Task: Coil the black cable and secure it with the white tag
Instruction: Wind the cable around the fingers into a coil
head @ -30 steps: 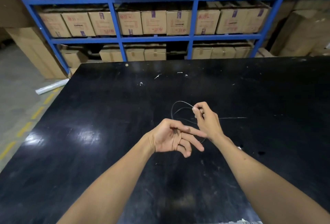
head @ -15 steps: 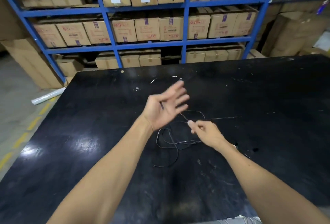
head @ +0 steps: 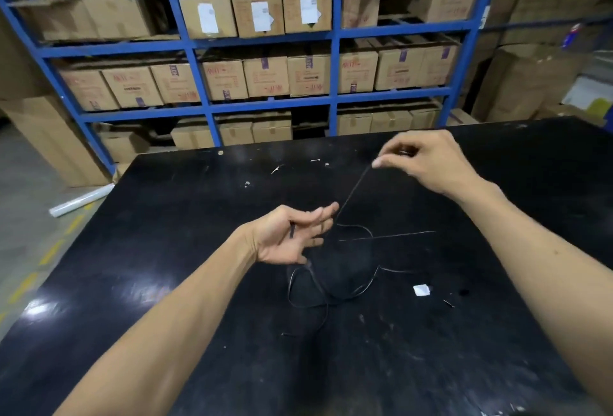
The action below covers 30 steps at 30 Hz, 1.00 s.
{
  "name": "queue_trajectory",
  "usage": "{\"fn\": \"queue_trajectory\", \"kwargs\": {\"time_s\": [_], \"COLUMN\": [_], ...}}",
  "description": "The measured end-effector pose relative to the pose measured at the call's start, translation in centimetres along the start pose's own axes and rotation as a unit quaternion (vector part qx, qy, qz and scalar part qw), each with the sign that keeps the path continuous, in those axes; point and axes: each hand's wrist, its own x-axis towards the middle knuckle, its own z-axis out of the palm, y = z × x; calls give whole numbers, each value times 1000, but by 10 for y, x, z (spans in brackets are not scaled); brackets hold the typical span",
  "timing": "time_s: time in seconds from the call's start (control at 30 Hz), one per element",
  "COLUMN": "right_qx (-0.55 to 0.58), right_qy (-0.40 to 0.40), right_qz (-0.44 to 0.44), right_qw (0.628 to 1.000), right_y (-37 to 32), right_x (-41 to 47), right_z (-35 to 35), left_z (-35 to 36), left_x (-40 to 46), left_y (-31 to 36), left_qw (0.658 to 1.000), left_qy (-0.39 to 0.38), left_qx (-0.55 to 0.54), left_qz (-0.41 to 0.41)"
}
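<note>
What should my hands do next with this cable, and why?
Probably bring the right hand back toward the left hand and lay the taut stretch of cable around the left fingers as another loop. The right hand pinches the cable up and away, the left holds one end in an open palm, and most of the cable lies loose on the table. The tag sits untouched.

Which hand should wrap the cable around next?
Probably the right hand: it pinches the black cable raised and taut, free to circle. The left hand sits open-palmed, cable end across it, like a spool.
</note>
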Motion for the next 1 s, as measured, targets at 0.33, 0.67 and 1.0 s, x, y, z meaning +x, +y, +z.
{"fn": "queue_trajectory", "kwargs": {"time_s": [0.33,0.67,1.0], "right_qx": [143,73,112], "right_qy": [-134,-103,-57], "right_qz": [96,23,22], "right_qw": [976,992,992], "right_y": [4,-17,-27], "right_x": [-26,-21,46], "right_z": [101,35,31], "left_z": [24,-45,25], "left_x": [-21,-37,-18], "left_y": [65,68,57], "left_qw": [949,968,981], "left_qy": [-125,117,-147], "left_qx": [-112,-67,-23], "left_qz": [268,213,123]}}
